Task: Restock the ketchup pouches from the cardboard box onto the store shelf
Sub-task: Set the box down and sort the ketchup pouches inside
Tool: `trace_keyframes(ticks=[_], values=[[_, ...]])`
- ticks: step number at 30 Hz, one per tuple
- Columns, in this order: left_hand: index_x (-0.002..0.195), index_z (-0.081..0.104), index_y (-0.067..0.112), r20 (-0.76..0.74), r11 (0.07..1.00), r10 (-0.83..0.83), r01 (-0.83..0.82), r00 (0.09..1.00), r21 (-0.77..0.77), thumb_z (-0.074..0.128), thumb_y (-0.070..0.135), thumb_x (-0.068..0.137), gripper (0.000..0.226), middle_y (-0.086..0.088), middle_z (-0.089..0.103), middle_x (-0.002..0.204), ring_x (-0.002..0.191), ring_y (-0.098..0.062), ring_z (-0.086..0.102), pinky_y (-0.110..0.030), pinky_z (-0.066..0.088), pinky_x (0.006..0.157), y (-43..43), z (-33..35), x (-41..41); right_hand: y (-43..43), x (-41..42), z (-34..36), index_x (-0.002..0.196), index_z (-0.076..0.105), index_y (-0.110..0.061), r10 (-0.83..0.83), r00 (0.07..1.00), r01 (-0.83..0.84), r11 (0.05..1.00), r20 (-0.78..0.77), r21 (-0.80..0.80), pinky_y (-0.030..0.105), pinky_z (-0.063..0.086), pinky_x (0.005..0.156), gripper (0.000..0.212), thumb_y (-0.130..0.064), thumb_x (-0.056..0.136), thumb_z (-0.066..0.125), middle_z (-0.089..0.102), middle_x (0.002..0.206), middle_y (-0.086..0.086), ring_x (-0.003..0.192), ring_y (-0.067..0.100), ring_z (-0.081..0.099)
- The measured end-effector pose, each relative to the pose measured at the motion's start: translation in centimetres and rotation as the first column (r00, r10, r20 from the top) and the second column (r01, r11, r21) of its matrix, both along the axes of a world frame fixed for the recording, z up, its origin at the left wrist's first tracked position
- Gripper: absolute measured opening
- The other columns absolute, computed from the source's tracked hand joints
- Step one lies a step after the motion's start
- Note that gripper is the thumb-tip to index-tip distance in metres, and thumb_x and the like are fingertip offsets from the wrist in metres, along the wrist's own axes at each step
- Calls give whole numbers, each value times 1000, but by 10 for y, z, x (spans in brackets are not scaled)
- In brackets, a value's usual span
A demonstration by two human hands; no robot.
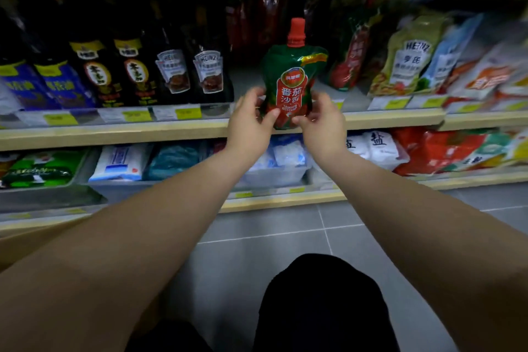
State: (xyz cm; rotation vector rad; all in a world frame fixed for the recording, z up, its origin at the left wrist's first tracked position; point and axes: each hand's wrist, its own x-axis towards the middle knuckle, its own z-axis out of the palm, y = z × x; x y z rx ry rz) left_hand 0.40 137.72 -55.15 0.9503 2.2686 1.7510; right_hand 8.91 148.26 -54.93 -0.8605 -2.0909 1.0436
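At twelve o'clock in the head view, a store shelf (114,134) with a pale wood-look front edge carries goods in rows. Below it, at seven o'clock from centre, a grey tray (85,181) on the lower shelf holds soft white and blue bags (120,163), packed side by side.

A ketchup pouch (291,80) stands upright at centre, in the gap between dark glass sauce bottles (137,71) at its nine o'clock and leaning Heinz pouches (408,66) at its three o'clock. Its base is level with the shelf's front edge; whether it rests on the board cannot be told.

The left hand (248,123) grips the pouch's lower left corner, at its seven o'clock, thumb on the front. The right hand (324,121) grips the lower right corner, at five o'clock. Fingers (303,121) of both hands are clamped on the pouch's bottom third, leaving the spout free.

The pouch is glossy, crinkled green film with a red label and a ribbed red screw cap. Grey square tiles cover the floor (271,231) at six o'clock.
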Motion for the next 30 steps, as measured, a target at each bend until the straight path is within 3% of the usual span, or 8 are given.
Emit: trace_keyframes(ticks=[3,5,8,13,21,26,30], values=[[123,49,22,-64,1000,-13,13,998,3,62,23,84,41,3,55,119,104,-14,56,-29,46,89,43,5,1,37,8,3,122,52,-21,-74,997,76,992,-17,98,27,48,78,45,-14,80,65,64,109,2,87,12,58],[121,49,22,-71,999,-47,46,996,-7,62,22,84,39,1,57,119,104,-16,58,-33,48,91,68,7,2,58,12,4,126,50,-21,-104,995,103,985,2,138,33,48,85,46,-17,83,63,62,117,3,99,19,58],[117,51,22,-107,997,-75,74,991,-13,62,19,84,35,-2,57,115,100,-20,59,-39,50,89,107,8,2,94,15,6,130,48,-22,-134,991,131,981,11,145,32,47,85,47,-20,85,61,63,119,4,103,21,59],[117,50,23,-196,998,-44,34,980,-53,61,24,84,35,-4,58,111,97,-23,58,-35,49,82,152,6,0,134,13,4,125,51,-17,-148,989,147,977,-9,155,25,41,74,41,-19,86,61,67,108,3,97,19,61],[119,50,20,-224,978,-111,66,968,-198,63,25,84,38,-8,62,111,98,-25,59,-26,42,76,205,5,4,183,22,-8,117,54,-15,-208,976,199,971,60,132,38,50,81,34,-17,84,62,68,106,5,98,25,60],[119,52,20,-225,968,-60,2,973,-250,61,28,86,35,-4,65,108,94,-21,59,-26,38,70,218,-5,6,199,21,-19,109,64,-20,-294,939,247,938,180,245,31,34,81,29,-33,83,64,67,98,8,105,27,44],[119,52,22,-215,965,15,-70,977,-252,62,32,85,37,6,58,92,81,-15,53,-27,39,66,219,-7,5,198,18,-19,108,55,-20,-270,958,248,950,98,189,35,40,87,35,-32,78,69,65,94,0,99,24,54]])
